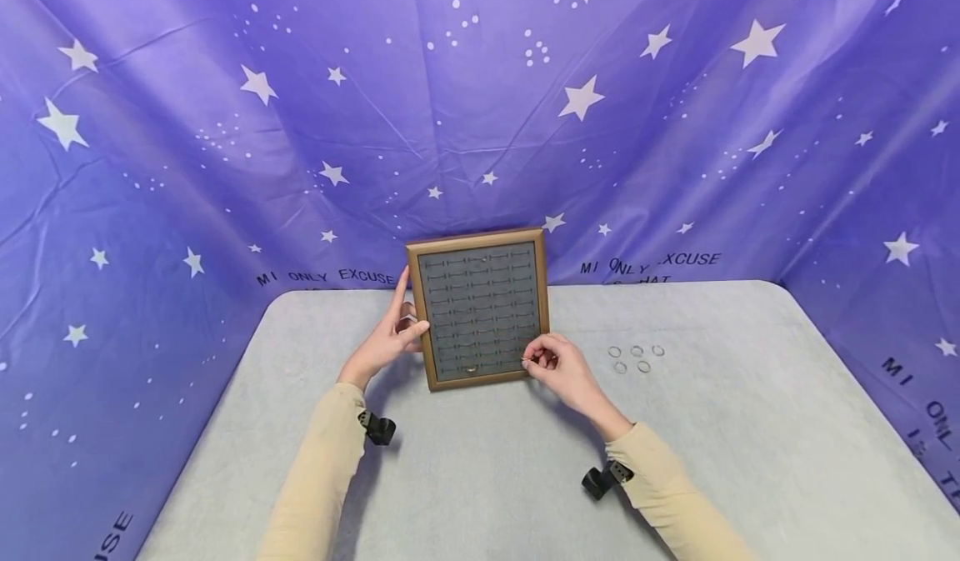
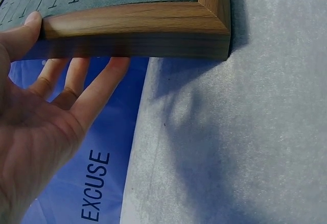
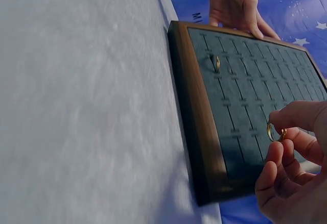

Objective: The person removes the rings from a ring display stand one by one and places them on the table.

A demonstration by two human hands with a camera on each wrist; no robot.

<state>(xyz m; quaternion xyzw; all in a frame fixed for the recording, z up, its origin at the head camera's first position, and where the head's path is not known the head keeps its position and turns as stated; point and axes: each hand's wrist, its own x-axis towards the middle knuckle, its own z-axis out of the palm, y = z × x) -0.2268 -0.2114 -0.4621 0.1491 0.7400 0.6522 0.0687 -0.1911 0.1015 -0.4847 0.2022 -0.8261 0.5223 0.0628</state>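
A ring display tray (image 1: 480,315) with a brown wooden frame and dark slotted padding leans up at the table's back edge. My left hand (image 1: 381,346) holds its left side, the thumb on the front of the wood and the other fingers spread along the side and behind. In the right wrist view, a gold ring (image 3: 269,132) is pinched between the thumb and fingertips of my right hand (image 3: 301,155), close over the padding near the tray's lower right corner. Another gold ring (image 3: 217,64) sits in a slot of the bottom row.
Several loose rings (image 1: 637,351) lie in two short rows on the grey table (image 1: 720,444), to the right of the tray. A purple cloth (image 1: 480,111) with white stars hangs behind and along both sides of the table.
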